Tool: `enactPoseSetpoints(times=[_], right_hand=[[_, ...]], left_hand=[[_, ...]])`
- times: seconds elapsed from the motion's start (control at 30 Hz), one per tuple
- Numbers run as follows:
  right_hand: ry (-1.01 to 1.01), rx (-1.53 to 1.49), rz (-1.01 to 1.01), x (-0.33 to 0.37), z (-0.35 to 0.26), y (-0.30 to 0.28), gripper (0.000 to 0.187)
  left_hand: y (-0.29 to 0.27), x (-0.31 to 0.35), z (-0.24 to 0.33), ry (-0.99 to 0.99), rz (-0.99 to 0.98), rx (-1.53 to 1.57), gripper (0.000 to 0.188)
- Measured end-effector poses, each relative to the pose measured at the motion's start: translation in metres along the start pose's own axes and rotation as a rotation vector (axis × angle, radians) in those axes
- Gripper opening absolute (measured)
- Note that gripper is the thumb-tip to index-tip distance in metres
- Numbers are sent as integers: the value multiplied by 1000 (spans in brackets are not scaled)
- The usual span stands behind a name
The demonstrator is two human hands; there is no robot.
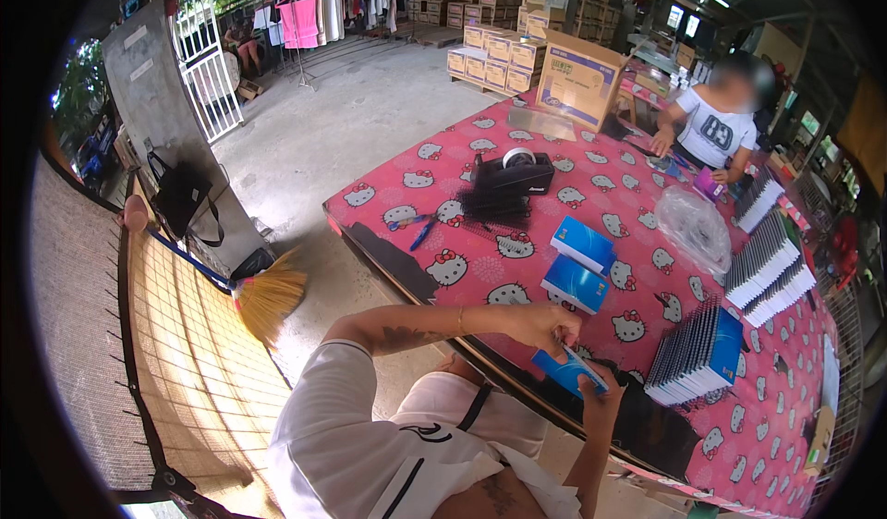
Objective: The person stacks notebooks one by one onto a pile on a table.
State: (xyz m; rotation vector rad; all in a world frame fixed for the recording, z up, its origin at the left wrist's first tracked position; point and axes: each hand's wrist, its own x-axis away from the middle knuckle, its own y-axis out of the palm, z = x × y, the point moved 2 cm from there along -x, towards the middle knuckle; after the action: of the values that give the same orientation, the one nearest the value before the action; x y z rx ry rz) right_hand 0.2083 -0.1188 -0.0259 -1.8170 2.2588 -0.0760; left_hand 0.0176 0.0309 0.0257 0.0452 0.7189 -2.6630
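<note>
At the table's near edge I hold a small blue-covered notebook (561, 371), tilted, between both hands. My left hand (547, 325) has its fingers closed at the notebook's upper edge. Around the lower right end, my right hand (602, 397) grips the notebook, its thumb side near the pages. Just beyond are two short piles of blue notebooks, a nearer pile (575, 284) and a farther pile (584, 240). To the right of my hands stands a row of spiral-bound notebooks (688, 357) with a blue cover facing outward.
A pink patterned cloth (504, 293) covers the table. On it lie a black tape dispenser (517, 175), black spiral binding coils (494, 207), blue-handled pliers (423, 232), a clear plastic bag (691, 228) and more notebook stacks (767, 265). A co-worker (716, 126) sits across, near a cardboard box (579, 83).
</note>
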Motion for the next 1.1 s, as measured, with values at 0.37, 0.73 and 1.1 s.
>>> enactPoseSetpoints(times=[0.37,0.73,1.1], right_hand=[[-98,-183,291,1,-3,7,28],[-47,-147,158,4,-3,14,28],[-23,-37,64,-9,30,11,27]], left_hand=[[79,29,3,117,437,-1056,86],[68,-2,16,108,496,-1070,90],[43,-10,16,1,27,-866,48]])
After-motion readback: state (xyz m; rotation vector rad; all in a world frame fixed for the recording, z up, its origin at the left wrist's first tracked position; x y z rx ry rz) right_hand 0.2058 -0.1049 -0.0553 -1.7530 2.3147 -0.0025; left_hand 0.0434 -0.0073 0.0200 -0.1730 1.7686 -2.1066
